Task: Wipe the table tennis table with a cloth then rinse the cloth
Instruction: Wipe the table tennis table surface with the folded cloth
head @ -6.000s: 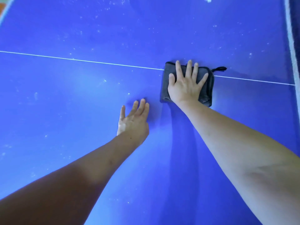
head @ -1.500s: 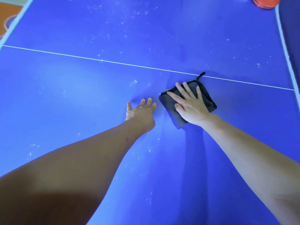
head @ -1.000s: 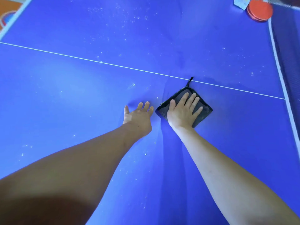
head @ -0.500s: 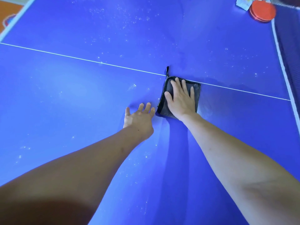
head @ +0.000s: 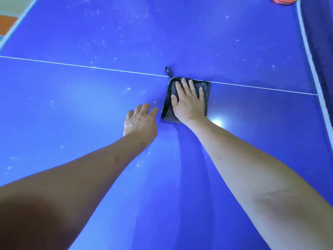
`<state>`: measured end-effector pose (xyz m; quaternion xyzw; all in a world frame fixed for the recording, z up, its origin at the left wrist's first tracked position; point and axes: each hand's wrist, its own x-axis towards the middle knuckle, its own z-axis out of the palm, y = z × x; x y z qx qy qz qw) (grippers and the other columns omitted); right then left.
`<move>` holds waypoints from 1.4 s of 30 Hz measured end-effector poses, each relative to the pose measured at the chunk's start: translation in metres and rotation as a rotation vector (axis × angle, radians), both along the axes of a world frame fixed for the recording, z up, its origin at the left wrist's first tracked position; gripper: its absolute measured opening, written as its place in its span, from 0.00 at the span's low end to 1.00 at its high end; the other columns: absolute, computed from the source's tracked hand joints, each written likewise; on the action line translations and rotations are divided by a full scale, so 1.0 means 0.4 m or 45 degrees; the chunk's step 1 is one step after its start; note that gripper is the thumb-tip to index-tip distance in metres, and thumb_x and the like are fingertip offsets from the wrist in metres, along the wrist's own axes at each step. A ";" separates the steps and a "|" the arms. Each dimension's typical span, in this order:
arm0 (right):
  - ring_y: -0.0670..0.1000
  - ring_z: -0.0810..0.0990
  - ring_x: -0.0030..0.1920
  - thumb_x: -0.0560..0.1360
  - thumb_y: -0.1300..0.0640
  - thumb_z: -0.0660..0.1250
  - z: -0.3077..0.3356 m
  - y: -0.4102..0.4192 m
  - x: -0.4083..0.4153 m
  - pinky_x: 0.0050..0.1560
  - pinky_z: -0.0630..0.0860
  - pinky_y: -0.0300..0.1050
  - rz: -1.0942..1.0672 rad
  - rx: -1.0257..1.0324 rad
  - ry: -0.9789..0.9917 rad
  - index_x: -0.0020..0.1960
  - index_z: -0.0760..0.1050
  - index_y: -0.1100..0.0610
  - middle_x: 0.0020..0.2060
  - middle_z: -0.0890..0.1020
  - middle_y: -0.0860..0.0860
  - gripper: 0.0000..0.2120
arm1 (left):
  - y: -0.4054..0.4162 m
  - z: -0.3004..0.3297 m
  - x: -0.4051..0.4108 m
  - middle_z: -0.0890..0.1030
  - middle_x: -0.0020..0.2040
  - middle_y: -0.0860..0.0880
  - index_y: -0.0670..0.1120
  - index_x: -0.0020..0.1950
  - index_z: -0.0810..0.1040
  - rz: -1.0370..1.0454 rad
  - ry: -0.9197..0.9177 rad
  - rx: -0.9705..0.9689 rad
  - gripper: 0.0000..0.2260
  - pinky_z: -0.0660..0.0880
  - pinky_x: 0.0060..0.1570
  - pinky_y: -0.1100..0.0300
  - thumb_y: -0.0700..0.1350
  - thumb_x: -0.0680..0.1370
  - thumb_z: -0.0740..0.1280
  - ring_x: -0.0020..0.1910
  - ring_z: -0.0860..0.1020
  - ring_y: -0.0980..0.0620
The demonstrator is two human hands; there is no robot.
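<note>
A folded dark grey cloth [head: 206,93] with a small black loop lies on the blue table tennis table [head: 90,109], its far edge at the white centre line. My right hand [head: 189,101] presses flat on the cloth with straight fingers. My left hand [head: 140,121] rests on the bare table just left of the cloth, fingers relaxed, holding nothing. White specks of dust dot the surface, mostly beyond the line and to the left.
A red paddle [head: 283,0] sits at the far right corner, cut off by the frame. The white edge line [head: 313,69] runs down the right side. Orange floor [head: 7,24] shows past the far left edge.
My right hand slid the cloth slightly right along the centre line, and it now lies squarer to the line. My left hand stayed in place on the table.
</note>
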<state>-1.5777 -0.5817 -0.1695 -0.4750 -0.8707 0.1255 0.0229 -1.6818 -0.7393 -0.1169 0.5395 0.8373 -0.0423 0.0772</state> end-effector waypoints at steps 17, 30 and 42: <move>0.52 0.39 0.85 0.84 0.36 0.47 0.027 0.321 0.847 0.82 0.37 0.63 -0.267 -0.030 -0.119 0.84 0.50 0.34 0.86 0.44 0.53 0.28 | 0.338 -0.027 0.678 0.64 0.74 0.50 0.51 0.75 0.65 -0.154 -0.084 0.119 0.22 0.62 0.69 0.50 0.45 0.80 0.58 0.72 0.64 0.48; 0.55 0.37 0.84 0.84 0.35 0.44 0.027 0.281 0.913 0.81 0.36 0.67 -0.325 -0.102 -0.165 0.84 0.44 0.35 0.85 0.41 0.52 0.29 | 0.315 -0.018 0.690 0.65 0.74 0.50 0.51 0.75 0.66 -0.136 -0.064 0.153 0.21 0.62 0.69 0.50 0.46 0.80 0.58 0.72 0.65 0.47; 0.57 0.40 0.85 0.84 0.36 0.42 0.011 0.109 0.440 0.81 0.37 0.67 -0.252 -0.042 -0.163 0.84 0.46 0.35 0.86 0.43 0.52 0.29 | 0.067 -0.048 0.242 0.64 0.74 0.49 0.51 0.74 0.67 0.003 0.003 0.111 0.22 0.63 0.69 0.49 0.45 0.79 0.58 0.71 0.65 0.47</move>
